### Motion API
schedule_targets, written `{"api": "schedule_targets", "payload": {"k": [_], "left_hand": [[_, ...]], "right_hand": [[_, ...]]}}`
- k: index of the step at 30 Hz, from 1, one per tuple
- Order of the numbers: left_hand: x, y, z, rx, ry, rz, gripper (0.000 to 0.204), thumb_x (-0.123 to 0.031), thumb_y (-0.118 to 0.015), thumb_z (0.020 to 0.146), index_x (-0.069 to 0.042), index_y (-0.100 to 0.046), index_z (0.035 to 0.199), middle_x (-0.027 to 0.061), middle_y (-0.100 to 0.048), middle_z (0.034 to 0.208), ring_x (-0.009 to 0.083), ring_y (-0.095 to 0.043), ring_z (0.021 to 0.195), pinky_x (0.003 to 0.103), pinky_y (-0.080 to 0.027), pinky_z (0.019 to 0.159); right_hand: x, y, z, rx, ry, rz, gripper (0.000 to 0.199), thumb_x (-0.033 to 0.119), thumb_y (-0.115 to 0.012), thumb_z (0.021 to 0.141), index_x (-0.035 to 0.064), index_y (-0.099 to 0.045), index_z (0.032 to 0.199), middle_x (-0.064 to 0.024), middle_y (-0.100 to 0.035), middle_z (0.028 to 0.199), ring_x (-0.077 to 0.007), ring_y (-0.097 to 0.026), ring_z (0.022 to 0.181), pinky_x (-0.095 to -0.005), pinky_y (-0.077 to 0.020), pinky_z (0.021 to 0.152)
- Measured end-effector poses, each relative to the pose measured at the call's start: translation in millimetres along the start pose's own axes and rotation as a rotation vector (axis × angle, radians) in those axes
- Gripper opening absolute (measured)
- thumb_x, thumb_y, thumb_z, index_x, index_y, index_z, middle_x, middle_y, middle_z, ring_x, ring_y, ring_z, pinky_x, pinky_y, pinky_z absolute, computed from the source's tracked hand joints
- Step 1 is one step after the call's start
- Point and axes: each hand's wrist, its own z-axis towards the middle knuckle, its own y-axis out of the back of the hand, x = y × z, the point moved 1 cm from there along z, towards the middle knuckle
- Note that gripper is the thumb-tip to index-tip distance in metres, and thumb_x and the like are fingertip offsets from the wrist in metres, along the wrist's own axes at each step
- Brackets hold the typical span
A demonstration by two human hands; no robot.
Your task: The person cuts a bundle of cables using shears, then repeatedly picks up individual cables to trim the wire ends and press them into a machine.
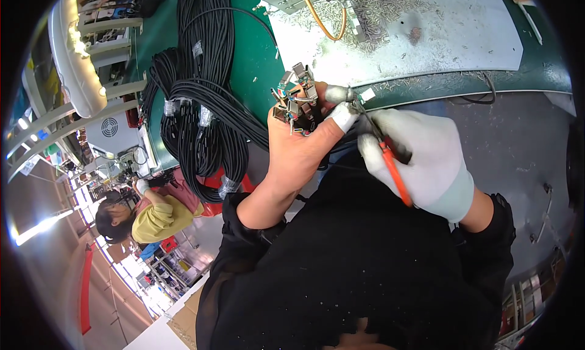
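My bare left hand (298, 146), with white tape on the thumb and fingertips, grips a bunch of small metal cable connectors (295, 97) whose black cables run off to the left. My right hand (420, 155) wears a white glove and holds an orange-handled cutting tool (393, 167). The tool's tip meets a connector (356, 100) pinched at my left fingertips. Both hands are raised close to my chest, above my black sleeves.
Coiled bundles of black cable (201, 100) lie on the green bench (253, 63) to the left. A grey mat (439, 33) strewn with small metal bits and an orange hose (323, 21) lie beyond. Another person in a yellow top (155, 219) works at lower left.
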Motion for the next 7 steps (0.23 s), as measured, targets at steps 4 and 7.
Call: {"api": "schedule_targets", "payload": {"k": [4,7], "left_hand": [[-0.3,-2.5,0.1,0.042,0.003,-0.034,0.022,-0.003,-0.071,0.082,0.001,-0.06,0.101,0.0022,-0.062,0.089,0.008,-0.057,0.081,0.024,-0.048,0.074],[-3.2,-2.7,0.5,0.104,0.033,-0.091,0.021,-0.004,-0.071,0.082,0.001,-0.06,0.1,0.0028,-0.062,0.09,0.0083,-0.057,0.081,0.024,-0.048,0.074]], "right_hand": [[-5.4,5.2,2.6,0.437,-0.336,0.749,0.013,0.014,-0.061,0.083,0.0032,-0.065,0.09,-0.0031,-0.06,0.06,-0.0117,-0.055,0.049,-0.0251,-0.0434,0.05],[-20.1,10.7,8.6,0.746,-0.402,1.254,0.012,0.017,-0.059,0.088,0.0075,-0.067,0.09,0.0002,-0.058,0.057,-0.0067,-0.054,0.05,-0.0226,-0.0434,0.051]]}}
